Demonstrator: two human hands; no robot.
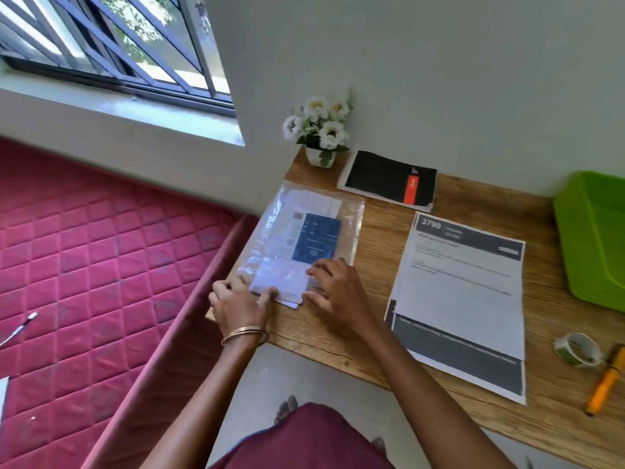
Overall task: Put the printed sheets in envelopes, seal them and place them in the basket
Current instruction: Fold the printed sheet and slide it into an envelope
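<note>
At the left end of the wooden desk [378,319], a clear plastic packet [301,238] lying flat, holding white envelopes and a blue printed card inside. At its near open end, a white envelope [280,282] partly sticking out, held at both sides. Left hand [236,304] resting at the desk's left edge, thumb pressed on the envelope's near-left corner, other fingers curled beside the packet; two bangles at the wrist and a ring on one finger. Right hand [338,289] palm down over the packet's near-right corner, fingers [321,269] bent and slightly spread, tips on the plastic and the envelope's right side. Both forearms reaching forward from the bottom of the view. Just right of the hands, a stack of printed sheets [463,292] with dark header and footer bands. Beyond, against the wall, a black spiral notebook [385,179] and a small pot of white flowers [319,130]. At the far right, a green basket [595,238], only partly visible. Near the right front, a tape roll [578,348] beside an orange pen [605,384]. Left of the desk, a red quilted mattress [101,265].
</note>
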